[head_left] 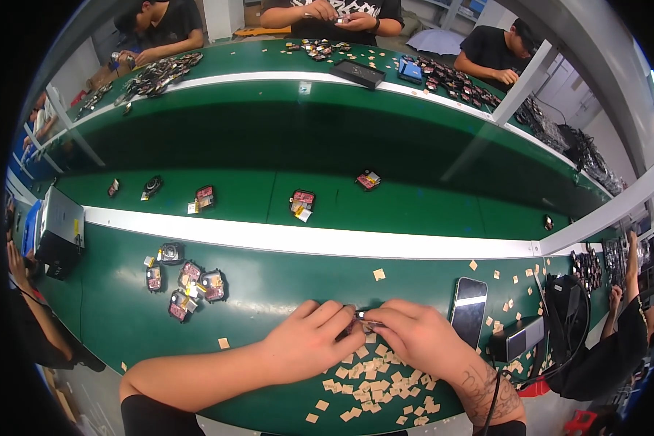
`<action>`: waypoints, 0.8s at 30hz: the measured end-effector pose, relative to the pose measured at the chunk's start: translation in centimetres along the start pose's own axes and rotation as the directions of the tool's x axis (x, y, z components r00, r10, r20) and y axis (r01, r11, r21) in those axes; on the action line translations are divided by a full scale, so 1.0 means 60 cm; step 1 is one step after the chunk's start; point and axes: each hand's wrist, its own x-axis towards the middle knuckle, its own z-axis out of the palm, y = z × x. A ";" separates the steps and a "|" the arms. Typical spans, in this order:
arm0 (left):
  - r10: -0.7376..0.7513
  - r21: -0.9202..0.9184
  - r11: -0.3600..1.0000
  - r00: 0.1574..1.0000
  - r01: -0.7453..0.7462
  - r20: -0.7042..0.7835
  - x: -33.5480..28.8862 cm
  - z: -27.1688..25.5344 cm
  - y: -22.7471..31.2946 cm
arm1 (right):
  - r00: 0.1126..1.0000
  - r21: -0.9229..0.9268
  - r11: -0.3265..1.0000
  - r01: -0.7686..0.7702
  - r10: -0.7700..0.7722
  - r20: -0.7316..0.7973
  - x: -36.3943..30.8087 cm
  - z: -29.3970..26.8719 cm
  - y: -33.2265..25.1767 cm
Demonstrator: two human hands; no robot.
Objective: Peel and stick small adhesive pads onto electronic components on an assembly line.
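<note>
While your left hand [309,340] and right hand [413,336] pinch a small metallic part [363,320] together, the green workbench [269,283] carries scattered beige paper squares [374,381] beside a green conveyor belt [414,211].

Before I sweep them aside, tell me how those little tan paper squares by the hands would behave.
The tan squares look thin and flat, so probably very light and apt to scatter. Lying flush on the green bench, they likely resist pinching and slide instead. Overlapping ones may drag together.

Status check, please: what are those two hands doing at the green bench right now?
Left hand and right hand pinched together on a small part. Part mostly hidden by fingers. Tan paper squares scattered beneath; phone lies beside the right hand.
</note>
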 end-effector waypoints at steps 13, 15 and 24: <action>-0.062 -0.149 0.988 0.993 0.046 -0.104 0.008 0.002 -0.004 | 0.993 0.167 0.985 -0.047 0.064 -0.098 -0.007 0.035 0.018; -0.066 -0.158 0.986 0.992 0.049 -0.104 0.008 0.003 -0.004 | 0.993 0.187 0.980 -0.073 0.089 -0.080 -0.006 0.032 0.018; -0.085 -0.199 0.978 0.991 0.063 -0.104 0.005 0.004 -0.005 | 0.980 0.230 0.965 -0.124 0.156 -0.126 -0.007 0.042 0.000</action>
